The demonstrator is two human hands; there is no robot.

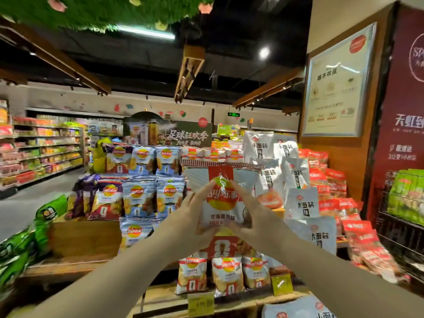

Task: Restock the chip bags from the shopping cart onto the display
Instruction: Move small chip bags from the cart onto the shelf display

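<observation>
Both arms are out in front, and a white-and-red chip bag [226, 193] is held upright between them, in front of the tiered wooden display [82, 237]. The left hand [190, 216] has its grip curled round the bag's left edge, while the right hand [250, 214] clasps the right edge. Blue chip bags [140, 198] stand stacked just left, and white snack packs [296, 177] lean to the right.

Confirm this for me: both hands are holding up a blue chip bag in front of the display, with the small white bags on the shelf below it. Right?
Not quite. The head view shows the chip bag held between the left hand and right hand is white and red, not blue. The rest holds: it is up in front of the display, with small white bags on the shelf below.
</observation>
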